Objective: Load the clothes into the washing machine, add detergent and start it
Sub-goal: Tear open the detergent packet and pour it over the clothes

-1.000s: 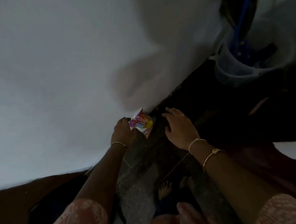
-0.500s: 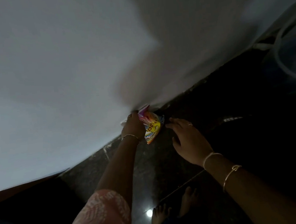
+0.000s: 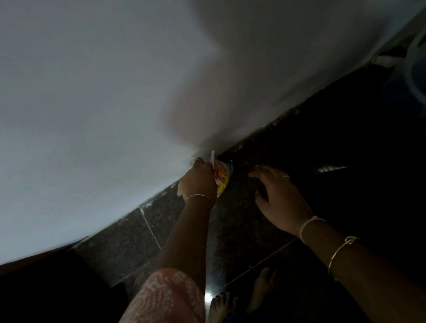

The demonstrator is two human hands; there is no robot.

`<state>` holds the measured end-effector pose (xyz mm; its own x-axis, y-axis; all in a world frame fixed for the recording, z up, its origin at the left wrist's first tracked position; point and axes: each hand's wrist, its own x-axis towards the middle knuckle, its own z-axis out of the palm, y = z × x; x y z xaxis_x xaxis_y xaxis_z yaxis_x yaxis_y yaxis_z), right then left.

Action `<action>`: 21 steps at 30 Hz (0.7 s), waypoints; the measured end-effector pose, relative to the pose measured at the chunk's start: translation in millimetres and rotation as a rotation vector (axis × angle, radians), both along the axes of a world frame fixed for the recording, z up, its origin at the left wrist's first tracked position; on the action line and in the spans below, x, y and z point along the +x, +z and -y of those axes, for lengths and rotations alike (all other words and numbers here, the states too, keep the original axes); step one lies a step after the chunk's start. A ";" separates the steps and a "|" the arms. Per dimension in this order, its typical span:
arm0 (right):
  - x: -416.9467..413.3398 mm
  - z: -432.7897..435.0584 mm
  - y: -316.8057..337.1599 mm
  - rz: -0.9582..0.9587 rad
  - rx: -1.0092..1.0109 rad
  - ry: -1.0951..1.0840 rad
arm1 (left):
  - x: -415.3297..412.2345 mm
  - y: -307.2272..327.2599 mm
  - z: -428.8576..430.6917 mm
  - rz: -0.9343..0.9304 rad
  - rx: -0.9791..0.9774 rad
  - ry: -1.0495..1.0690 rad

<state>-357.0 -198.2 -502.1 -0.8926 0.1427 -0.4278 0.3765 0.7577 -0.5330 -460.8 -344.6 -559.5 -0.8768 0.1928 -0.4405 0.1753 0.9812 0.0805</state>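
A small colourful detergent packet (image 3: 221, 177), yellow, red and white, is held low near the foot of the white wall (image 3: 84, 108). My left hand (image 3: 198, 179) grips it, fingers curled round its top, and hides most of it. My right hand (image 3: 279, 196) hovers just right of the packet with fingers spread and relaxed, holding nothing. No washing machine and no clothes show in this dim view.
A dark speckled skirting and dark tiled floor (image 3: 240, 237) run along the wall. A pale bucket or tub rim (image 3: 422, 81) stands at the far right. My bare feet (image 3: 243, 301) are on the floor below. A dark shape fills the lower left corner.
The view swung left, so the bucket with the blue handle slid out to the right edge. My left hand kept hold of the packet and turned it edge-on; my right hand drew slightly away.
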 end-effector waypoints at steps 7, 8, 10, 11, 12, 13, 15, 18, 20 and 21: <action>9.5 11.7 48.0 0.002 -0.070 -0.141 | 23.4 70.3 11.2 -0.060 -0.011 -0.181; 9.2 13.3 58.3 0.005 -0.086 -0.164 | 25.7 86.7 10.3 -0.067 -0.006 -0.223; 9.7 16.5 82.6 0.011 -0.132 -0.210 | 29.7 121.6 7.2 -0.070 -0.002 -0.324; 11.1 17.8 96.5 0.012 -0.155 -0.229 | 32.6 140.6 5.1 -0.071 0.004 -0.375; 12.0 19.2 111.5 0.009 -0.176 -0.247 | 35.7 160.3 3.4 -0.077 0.004 -0.420; 12.9 20.6 127.1 0.005 -0.198 -0.266 | 38.9 181.2 2.2 -0.091 0.002 -0.464; 15.9 21.6 157.9 -0.015 -0.240 -0.299 | 45.5 224.3 0.0 -0.132 0.014 -0.546; 25.4 19.6 199.5 -0.072 -0.311 -0.324 | 55.2 287.4 -3.8 -0.216 0.052 -0.646; 31.5 15.2 230.0 -0.099 -0.351 -0.354 | 58.2 326.0 -9.4 -0.276 0.076 -0.690; 33.8 13.1 249.3 -0.113 -0.363 -0.371 | 59.2 344.3 -12.4 -0.297 0.091 -0.705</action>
<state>-323.2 -211.4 -252.7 -0.8534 0.3184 -0.4128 0.5096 0.3432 -0.7890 -401.6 -332.2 -215.2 -0.6119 0.7744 -0.1610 0.7838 0.6209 0.0073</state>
